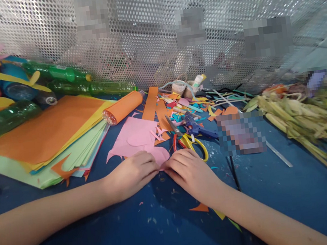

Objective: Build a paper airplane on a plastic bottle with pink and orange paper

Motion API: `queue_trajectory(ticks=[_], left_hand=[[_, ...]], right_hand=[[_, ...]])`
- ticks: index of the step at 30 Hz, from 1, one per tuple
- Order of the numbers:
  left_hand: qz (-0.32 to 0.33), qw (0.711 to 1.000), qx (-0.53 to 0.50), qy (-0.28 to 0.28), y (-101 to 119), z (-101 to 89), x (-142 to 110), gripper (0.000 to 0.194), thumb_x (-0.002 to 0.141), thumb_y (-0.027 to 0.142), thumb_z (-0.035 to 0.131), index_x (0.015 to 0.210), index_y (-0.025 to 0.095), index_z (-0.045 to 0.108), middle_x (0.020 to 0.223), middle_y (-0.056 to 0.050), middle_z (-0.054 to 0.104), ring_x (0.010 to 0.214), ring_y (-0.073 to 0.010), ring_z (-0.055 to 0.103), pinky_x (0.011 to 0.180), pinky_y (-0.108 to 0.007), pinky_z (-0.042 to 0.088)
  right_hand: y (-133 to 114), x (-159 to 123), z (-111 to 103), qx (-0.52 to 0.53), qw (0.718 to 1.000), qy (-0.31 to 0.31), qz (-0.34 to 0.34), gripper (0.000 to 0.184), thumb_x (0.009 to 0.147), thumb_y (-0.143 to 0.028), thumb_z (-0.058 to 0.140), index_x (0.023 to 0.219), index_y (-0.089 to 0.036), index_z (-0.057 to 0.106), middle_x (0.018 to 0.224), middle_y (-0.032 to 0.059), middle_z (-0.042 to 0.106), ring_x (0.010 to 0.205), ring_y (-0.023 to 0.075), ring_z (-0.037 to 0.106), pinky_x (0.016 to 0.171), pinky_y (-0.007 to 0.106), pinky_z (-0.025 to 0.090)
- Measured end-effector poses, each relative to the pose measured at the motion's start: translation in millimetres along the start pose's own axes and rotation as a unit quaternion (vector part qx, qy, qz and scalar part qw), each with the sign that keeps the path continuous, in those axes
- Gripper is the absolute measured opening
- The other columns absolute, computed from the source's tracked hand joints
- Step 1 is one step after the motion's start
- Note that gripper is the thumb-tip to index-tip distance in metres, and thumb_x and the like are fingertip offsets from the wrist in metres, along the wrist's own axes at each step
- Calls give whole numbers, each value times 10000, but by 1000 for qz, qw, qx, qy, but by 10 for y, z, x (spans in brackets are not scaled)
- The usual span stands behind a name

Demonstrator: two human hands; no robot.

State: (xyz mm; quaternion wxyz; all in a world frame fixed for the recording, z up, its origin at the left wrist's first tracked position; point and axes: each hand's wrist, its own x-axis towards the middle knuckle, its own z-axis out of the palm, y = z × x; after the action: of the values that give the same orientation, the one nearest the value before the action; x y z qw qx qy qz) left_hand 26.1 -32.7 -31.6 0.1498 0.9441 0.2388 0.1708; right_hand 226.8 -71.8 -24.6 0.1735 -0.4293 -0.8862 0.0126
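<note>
Both my left hand (134, 173) and my right hand (189, 171) are closed on a small pink paper piece (159, 155), meeting at its near edge. My fingertips almost touch there and cover part of the piece. Just beyond lies a larger pink paper sheet (131, 132) with cut edges. Scissors (194, 144) with red and yellow handles rest right behind my right hand, blades pointing away. A blue glue gun (200, 128) sits close behind the scissors. Farther back, a plastic bottle wrapped in orange paper (124, 107) lies on its side.
To the left is a stack of coloured paper (54, 132), with green bottles (56, 74) behind it. Paper scraps (185, 104) and small cups (178, 88) lie by the perforated metal panel (146, 33). Dried corn husks (297, 118) are heaped at right. A clear glue stick (279, 154) lies nearby.
</note>
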Motion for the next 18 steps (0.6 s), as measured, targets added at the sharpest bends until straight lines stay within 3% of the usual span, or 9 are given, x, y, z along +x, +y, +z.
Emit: queue_trajectory(ticks=[5, 12, 18], left_hand=[[44, 998, 48, 20, -15, 12, -11, 248, 924, 200, 359, 1022, 141, 580, 919, -78, 616, 851, -178, 562, 780, -316, 477], [84, 988, 128, 7, -15, 10, -26, 224, 903, 149, 377, 999, 133, 578, 946, -101, 605, 891, -204, 548, 777, -333, 485], [40, 997, 72, 11, -23, -1, -10, 254, 921, 226, 371, 968, 134, 604, 887, -85, 608, 856, -188, 556, 777, -328, 476]], right_hand=[[8, 1, 22, -13, 1000, 5, 2, 127, 868, -183, 493, 843, -151, 613, 801, 49, 616, 812, 198, 525, 763, 351, 406], [5, 6, 44, -18, 1000, 4, 16, 99, 858, -184, 511, 839, -147, 601, 807, 47, 614, 811, 193, 523, 762, 345, 417], [4, 4, 21, -20, 1000, -9, 18, 101, 854, -185, 508, 849, -143, 601, 804, 59, 607, 822, 210, 521, 765, 360, 408]])
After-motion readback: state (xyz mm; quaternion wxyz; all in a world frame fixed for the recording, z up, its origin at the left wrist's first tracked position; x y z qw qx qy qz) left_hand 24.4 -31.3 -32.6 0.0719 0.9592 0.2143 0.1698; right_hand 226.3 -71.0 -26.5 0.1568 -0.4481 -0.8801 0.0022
